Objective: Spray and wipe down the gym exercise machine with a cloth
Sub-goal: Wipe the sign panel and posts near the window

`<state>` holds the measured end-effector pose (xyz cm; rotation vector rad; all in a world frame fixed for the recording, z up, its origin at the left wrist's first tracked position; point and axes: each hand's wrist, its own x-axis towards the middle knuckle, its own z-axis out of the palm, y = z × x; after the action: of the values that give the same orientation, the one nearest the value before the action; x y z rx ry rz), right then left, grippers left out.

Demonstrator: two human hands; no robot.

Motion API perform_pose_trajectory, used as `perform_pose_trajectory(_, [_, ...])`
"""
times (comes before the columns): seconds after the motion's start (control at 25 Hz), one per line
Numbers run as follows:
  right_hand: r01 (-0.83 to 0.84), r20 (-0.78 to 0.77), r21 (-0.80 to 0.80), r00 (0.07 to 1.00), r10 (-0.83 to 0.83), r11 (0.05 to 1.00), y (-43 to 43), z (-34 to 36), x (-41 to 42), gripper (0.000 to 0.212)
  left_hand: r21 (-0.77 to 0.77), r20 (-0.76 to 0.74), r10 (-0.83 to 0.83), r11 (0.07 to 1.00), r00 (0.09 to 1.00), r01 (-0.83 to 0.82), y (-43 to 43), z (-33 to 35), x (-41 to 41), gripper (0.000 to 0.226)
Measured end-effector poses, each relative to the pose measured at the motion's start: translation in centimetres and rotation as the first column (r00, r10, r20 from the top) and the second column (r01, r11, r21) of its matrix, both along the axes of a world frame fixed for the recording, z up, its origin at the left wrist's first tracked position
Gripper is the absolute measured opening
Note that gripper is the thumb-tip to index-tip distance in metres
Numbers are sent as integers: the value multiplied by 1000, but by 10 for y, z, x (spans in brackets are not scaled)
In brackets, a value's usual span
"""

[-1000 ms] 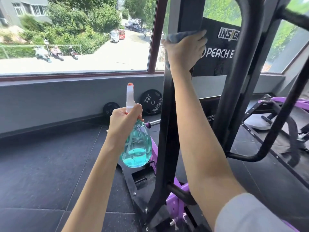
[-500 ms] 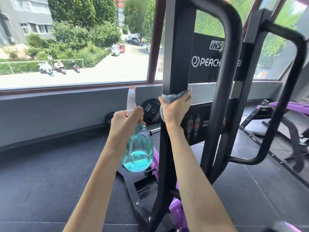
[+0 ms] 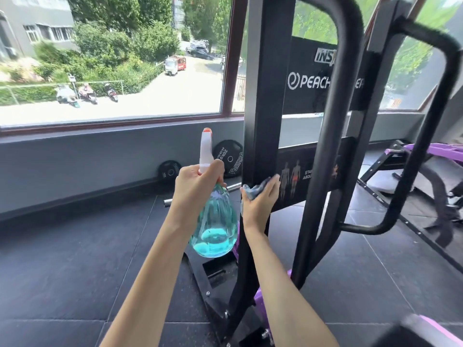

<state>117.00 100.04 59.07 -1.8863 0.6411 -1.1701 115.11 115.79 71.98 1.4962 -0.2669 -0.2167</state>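
Observation:
A black exercise machine frame [image 3: 265,101] with purple lower parts rises in front of me. My right hand [image 3: 260,202] presses a blue-grey cloth [image 3: 253,190] against the wide black upright, about level with the instruction plate. My left hand [image 3: 195,186] grips the neck of a clear spray bottle [image 3: 215,226] with blue liquid in the bottom and a white, orange-tipped nozzle, held upright just left of the upright.
Two black weight plates [image 3: 228,156] lean on the grey wall under the window. A chrome bar end [image 3: 172,200] lies on the dark floor mats. A curved black tube [image 3: 333,121] and a second frame [image 3: 426,136] stand to the right, with a purple bench machine [image 3: 431,166] beyond.
My right hand has slid the cloth down the black upright from near the top to the level of the instruction plate. The left hand and bottle have stayed about where they were.

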Motion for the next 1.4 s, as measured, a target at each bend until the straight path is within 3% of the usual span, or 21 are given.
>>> perform_pose_trajectory(0.12, [-5, 284, -276, 955, 87, 961, 9, 75, 11, 55, -33, -6, -9, 999, 1000, 9, 2, 7, -3, 25])
perform_pose_trajectory(0.2, [14, 420, -386, 893, 163, 922, 13, 146, 18, 48, -44, 4, -12, 999, 1000, 12, 4, 12, -6, 28])
perform_pose_trajectory(0.36, [200, 476, -508, 876, 79, 838, -2, 269, 27, 39, -61, 23, 17, 998, 1000, -16, 9, 18, -9, 38])
perform_pose_trajectory(0.44, [157, 300, -571, 954, 26, 806, -18, 323, 22, 33, -74, 21, 32, 997, 999, -30, 9, 19, -9, 40])
perform_pose_trajectory(0.52, [-14, -108, -564, 992, -57, 825, -30, 362, 14, 31, -76, 25, 38, 996, 999, -36, 7, 20, -7, 32])
perform_pose_trajectory(0.6, [-45, -403, -642, 868, -288, 765, -39, 378, 16, 61, -72, 30, 39, 997, 999, -36, 3, 19, -5, 28])
perform_pose_trajectory(0.64, [-55, -473, -686, 791, -388, 725, -39, 381, 18, 74, -74, 26, 35, 997, 999, -33, 1, 19, -5, 28])
perform_pose_trajectory(0.72, [-58, -528, -711, 702, -478, 701, -36, 382, 27, 79, -79, 19, 22, 997, 1000, -20, -3, 17, -3, 25])
perform_pose_trajectory(0.92, [-52, -490, -720, 744, -454, 692, -30, 406, 50, 43, -87, 35, 30, 996, 999, -27, -3, 16, -4, 25])
perform_pose_trajectory(1.08, [-96, -589, -728, 594, -548, 679, -21, 410, 55, 55, -101, 23, 66, 993, 998, -63, 2, 27, -6, 25])
perform_pose_trajectory(1.16, [-90, -592, -734, 571, -569, 674, -21, 409, 44, 61, -96, 52, 72, 993, 996, -66, 4, 36, -3, 27])
perform_pose_trajectory(1.28, [-33, -626, -631, 613, -483, 775, -31, 405, 14, 67, -115, 93, 75, 991, 993, -64, 2, 45, 5, 23])
perform_pose_trajectory(1.4, [-22, -662, -424, 689, -294, 905, -53, 386, -17, 65, -126, 72, 91, 989, 993, -82, -3, 47, 13, 23])
